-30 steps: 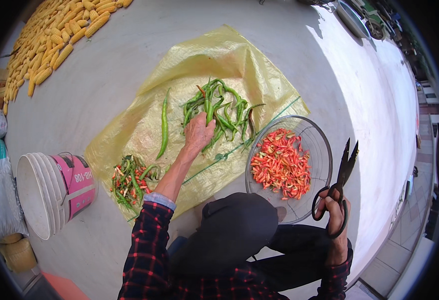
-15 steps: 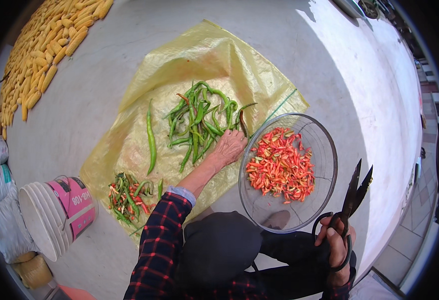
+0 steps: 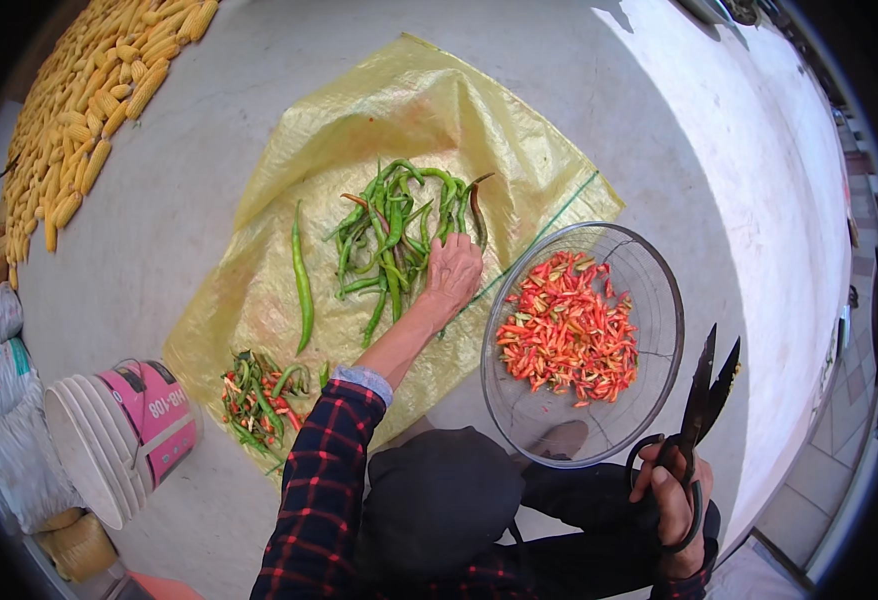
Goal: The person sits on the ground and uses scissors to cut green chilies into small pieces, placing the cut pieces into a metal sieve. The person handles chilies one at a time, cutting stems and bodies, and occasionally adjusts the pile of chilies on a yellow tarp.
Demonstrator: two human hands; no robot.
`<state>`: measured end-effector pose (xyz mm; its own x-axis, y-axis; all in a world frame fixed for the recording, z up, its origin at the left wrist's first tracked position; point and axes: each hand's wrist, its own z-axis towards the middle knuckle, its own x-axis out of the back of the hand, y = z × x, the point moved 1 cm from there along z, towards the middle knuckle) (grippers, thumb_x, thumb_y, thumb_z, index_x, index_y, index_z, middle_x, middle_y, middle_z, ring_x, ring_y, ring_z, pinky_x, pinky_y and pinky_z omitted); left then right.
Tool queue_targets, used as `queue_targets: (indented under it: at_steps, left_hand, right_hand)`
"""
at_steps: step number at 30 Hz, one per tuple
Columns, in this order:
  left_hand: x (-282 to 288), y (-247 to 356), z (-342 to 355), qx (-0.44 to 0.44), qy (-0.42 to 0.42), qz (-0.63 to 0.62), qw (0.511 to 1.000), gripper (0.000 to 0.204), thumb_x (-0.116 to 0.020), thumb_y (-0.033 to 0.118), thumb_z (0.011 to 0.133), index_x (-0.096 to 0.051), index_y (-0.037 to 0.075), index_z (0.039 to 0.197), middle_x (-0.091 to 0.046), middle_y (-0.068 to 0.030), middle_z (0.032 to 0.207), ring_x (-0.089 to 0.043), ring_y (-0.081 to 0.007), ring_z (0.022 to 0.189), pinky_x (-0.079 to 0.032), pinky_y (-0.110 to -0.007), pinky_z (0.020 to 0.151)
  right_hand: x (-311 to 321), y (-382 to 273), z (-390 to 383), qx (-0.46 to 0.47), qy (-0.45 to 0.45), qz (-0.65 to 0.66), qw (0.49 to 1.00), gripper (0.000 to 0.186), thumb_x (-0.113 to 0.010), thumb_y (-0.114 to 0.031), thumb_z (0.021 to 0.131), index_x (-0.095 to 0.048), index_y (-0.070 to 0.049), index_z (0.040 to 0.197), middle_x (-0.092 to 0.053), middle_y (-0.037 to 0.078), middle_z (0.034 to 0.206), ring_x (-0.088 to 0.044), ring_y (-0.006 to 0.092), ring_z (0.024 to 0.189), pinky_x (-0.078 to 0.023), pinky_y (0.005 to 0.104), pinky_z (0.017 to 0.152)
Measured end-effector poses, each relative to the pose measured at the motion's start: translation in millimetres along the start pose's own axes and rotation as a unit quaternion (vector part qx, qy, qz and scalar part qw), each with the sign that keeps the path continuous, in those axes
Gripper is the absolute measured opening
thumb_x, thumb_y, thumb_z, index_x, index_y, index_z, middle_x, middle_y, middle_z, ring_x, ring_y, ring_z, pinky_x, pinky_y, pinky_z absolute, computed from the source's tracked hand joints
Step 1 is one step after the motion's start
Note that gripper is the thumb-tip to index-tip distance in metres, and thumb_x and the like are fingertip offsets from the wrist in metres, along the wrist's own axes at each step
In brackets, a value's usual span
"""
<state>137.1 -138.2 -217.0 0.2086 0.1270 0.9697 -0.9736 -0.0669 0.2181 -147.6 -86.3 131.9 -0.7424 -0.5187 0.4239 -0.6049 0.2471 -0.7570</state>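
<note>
A left arm in a dark plaid sleeve (image 3: 321, 490) is slanting from the near edge toward the far right, its left hand (image 3: 456, 270) bending back-up over the right side of a heap of green peppers (image 3: 393, 222) lying on a yellow sheet (image 3: 259, 280). The fingers are pointing down; whether they are gripping a pepper I cannot tell, as the knuckles are hiding the tips. At near right, the right hand (image 3: 677, 505) is clasping the handles of black scissors (image 3: 696, 400), blades parting and pointing far. Between the hands, a round wire basket (image 3: 659, 345) is holding red pepper pieces (image 3: 569, 335).
</note>
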Motion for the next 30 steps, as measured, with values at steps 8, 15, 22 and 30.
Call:
queue_targets:
  at_steps: [8, 15, 22, 30]
  left_hand:
    - [-20.1, -38.6, 12.5, 0.157, 0.090, -0.023, 0.983, 0.010, -0.065, 0.008, 0.073, -0.063, 0.002, 0.080, -0.058, -0.0174, 0.083, -0.058, -0.0328, 0.082, -0.045, -0.045, 0.068]
    - [3.5, -54.7, 33.8, 0.299, -0.053, -0.220, 0.927, 0.015, -0.066, 0.012, 0.067, -0.060, -0.001, 0.062, -0.063, -0.0224, 0.072, -0.064, -0.0373, 0.066, -0.047, -0.047, 0.061]
    - [45.6, -72.4, 1.0, 0.280, -0.036, -0.473, 0.835, 0.020, -0.071, 0.017, 0.081, -0.068, 0.000, 0.072, -0.056, -0.0016, 0.061, -0.048, -0.0110, 0.058, -0.036, -0.031, 0.054]
    - [73.0, -89.5, -45.0, 0.314, -0.076, -0.657, 0.681, 0.018, -0.065, 0.019, 0.095, -0.072, 0.002, 0.097, -0.070, -0.0019, 0.078, -0.051, -0.0042, 0.060, -0.035, -0.019, 0.053]
  right_hand:
    - [1.2, -4.1, -0.6, 0.028, -0.020, -0.031, 0.999, 0.035, -0.057, -0.027, 0.089, -0.059, 0.006, 0.101, -0.058, 0.008, 0.063, -0.056, 0.0156, 0.054, -0.043, 0.0290, 0.053]
    - [2.9, -3.2, 0.8, 0.018, -0.018, -0.029, 0.999, 0.036, -0.057, -0.028, 0.090, -0.059, 0.006, 0.101, -0.058, 0.008, 0.063, -0.058, 0.0161, 0.054, -0.044, 0.0287, 0.054]
    - [5.3, -2.0, -1.1, 0.025, -0.032, -0.041, 0.998, 0.037, -0.057, -0.029, 0.090, -0.059, 0.006, 0.101, -0.059, 0.007, 0.064, -0.060, 0.0158, 0.055, -0.047, 0.0281, 0.055]
    - [-8.0, -9.6, -3.4, -0.041, 0.019, -0.004, 0.999, 0.045, -0.060, -0.038, 0.083, -0.061, 0.004, 0.098, -0.056, 0.007, 0.062, -0.052, 0.0150, 0.059, -0.037, 0.0291, 0.058]
